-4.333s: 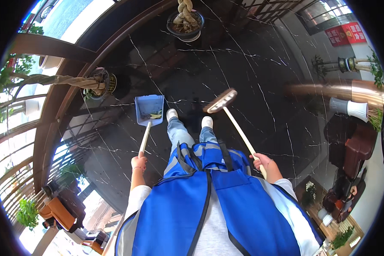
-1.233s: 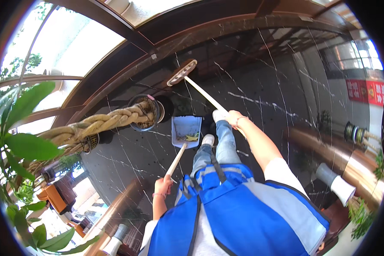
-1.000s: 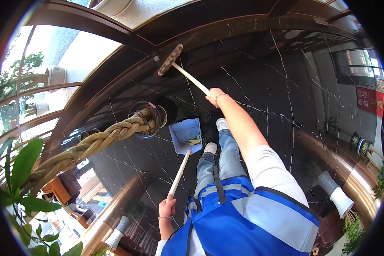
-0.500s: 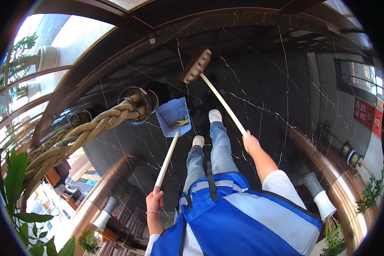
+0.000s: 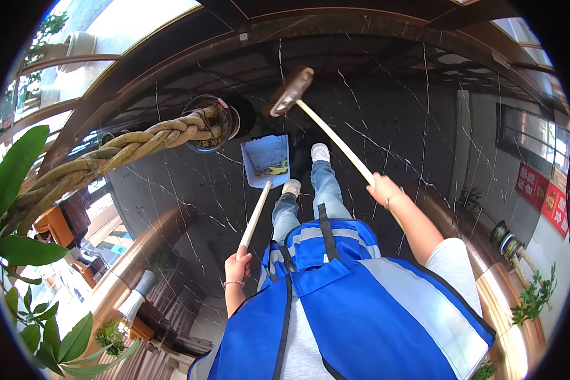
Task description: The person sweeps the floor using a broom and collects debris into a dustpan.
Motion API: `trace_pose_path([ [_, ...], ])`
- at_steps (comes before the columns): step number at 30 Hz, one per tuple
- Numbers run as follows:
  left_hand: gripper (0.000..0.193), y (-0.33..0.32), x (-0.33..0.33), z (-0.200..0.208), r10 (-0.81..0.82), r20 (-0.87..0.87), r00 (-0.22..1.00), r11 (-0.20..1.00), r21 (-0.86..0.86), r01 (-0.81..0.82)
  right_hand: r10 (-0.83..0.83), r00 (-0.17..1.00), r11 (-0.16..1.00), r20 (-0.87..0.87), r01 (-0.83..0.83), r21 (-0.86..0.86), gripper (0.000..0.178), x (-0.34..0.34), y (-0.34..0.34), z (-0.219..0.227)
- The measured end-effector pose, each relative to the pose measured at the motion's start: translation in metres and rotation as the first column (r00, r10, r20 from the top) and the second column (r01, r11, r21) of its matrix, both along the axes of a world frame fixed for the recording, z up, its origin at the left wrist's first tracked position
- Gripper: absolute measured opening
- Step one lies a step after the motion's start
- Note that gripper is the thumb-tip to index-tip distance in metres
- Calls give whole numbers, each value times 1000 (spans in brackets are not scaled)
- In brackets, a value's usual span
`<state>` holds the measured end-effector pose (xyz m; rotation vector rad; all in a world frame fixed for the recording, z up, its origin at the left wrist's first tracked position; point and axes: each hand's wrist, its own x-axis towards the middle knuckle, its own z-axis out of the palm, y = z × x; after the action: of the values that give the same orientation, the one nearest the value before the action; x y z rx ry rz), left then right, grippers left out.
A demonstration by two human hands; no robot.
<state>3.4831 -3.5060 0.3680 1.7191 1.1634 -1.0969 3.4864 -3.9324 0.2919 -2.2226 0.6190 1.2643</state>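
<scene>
My left hand is wrapped round the top of a pale wooden handle. That handle runs down to a light blue dustpan, which lies on the dark floor in front of my left foot. Yellow-green leaves and small dark bits of debris are in the pan. My right hand grips the pale stick of a broom. The broom's brown head is blurred, ahead of the dustpan and a little to its right; whether its bristles touch the floor I cannot tell.
Left of the dustpan stands a round plant pot with a thick braided trunk leaning across the left side. Large green leaves hang at the far left. Glossy black floor with white veins spreads ahead. Red signs and another potted plant are at right.
My body and view have shifted slightly forward. My right hand has slid lower along the broom stick, with stick now showing behind it. The broom head has swung slightly; the dustpan sits nearer my left foot.
</scene>
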Motion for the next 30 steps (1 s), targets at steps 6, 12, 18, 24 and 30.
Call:
trace_pose_path([
  [6,14,-11,-24,7,43,2,999,998,51,-43,410,910,912,70,-405,-70,27,149,13,-68],
  [12,13,-14,-35,13,120,-34,992,990,76,-117,507,862,801,10,-466,-376,26,203,11,-119],
  [18,14,-7,-25,17,127,-25,992,991,51,-125,-414,910,872,-18,391,-296,31,93,-51,-107],
  [24,14,-4,-11,18,38,-12,999,998,44,-38,-101,967,886,-234,-19,-462,32,-48,-114,-35],
  [30,15,-11,6,16,-29,50,998,1000,10,28,-433,789,874,-436,486,14,24,-81,-110,15],
])
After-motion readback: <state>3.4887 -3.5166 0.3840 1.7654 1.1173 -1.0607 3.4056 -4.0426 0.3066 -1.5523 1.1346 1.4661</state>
